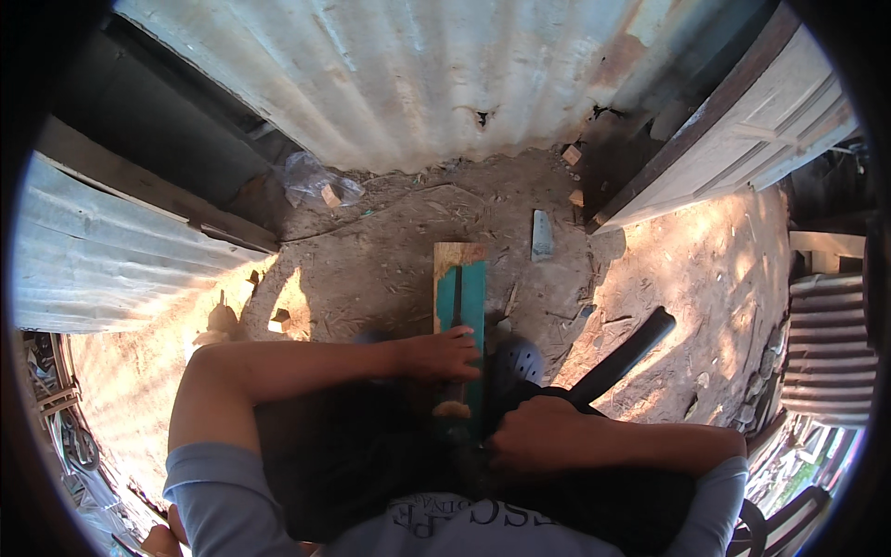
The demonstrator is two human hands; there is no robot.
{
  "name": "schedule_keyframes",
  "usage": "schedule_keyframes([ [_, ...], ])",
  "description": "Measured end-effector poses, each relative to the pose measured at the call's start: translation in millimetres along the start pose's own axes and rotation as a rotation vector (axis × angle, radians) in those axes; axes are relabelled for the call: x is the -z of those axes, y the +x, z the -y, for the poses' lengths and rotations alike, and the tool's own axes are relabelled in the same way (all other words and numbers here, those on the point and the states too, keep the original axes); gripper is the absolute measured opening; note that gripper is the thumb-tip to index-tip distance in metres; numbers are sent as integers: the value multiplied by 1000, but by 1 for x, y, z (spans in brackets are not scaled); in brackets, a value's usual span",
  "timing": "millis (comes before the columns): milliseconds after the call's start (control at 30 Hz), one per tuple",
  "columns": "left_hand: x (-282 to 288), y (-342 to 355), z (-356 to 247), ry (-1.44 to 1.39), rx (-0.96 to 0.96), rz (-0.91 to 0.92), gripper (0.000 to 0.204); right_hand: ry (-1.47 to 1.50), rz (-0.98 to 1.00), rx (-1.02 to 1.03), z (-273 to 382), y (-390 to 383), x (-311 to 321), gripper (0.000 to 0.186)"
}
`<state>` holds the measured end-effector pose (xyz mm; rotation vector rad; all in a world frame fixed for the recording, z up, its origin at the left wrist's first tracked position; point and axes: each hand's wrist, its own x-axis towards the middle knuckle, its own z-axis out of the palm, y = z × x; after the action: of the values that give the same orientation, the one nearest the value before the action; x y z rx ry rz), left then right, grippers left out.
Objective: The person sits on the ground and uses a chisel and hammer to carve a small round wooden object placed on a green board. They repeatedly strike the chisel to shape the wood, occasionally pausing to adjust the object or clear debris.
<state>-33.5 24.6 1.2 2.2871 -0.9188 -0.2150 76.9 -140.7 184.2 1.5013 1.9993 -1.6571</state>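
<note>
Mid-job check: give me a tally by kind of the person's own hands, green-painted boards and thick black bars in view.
Hands: 2 (left hand, right hand)
Green-painted board: 1
Thick black bar: 1
Total: 4

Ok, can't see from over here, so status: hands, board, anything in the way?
Left hand on green board, over dark narrow strip. Right hand curled, contents hidden. Black bar beyond right hand, off the board.
</note>
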Motion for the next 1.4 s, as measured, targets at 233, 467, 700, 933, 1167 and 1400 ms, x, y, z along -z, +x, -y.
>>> schedule_keyframes([
  [233, 5, 5, 1, -2, -36, 67, 25, 14, 53, 34, -1, 3, -8, 21],
  [467, -3, 7, 6, 49, -69, 50, 24, -61, -11, 83, -7, -2, -8, 15],
  [700, 2, 3, 18, 195, -117, -80, 11, -3, 8, 64, -13, 4, -11, 26],
  [933, 7, 8, 2, 133, -101, -80, 12, 58, 58, 14, -13, 0, -12, 29],
  [1167, 8, 18, -5, 80, -121, -21, 21, -39, 86, 11, -15, 2, -11, 25],
  [1400, 16, 30, 2, 32, -86, -8, 18, -16, 62, 22, -13, -3, -10, 26],
])
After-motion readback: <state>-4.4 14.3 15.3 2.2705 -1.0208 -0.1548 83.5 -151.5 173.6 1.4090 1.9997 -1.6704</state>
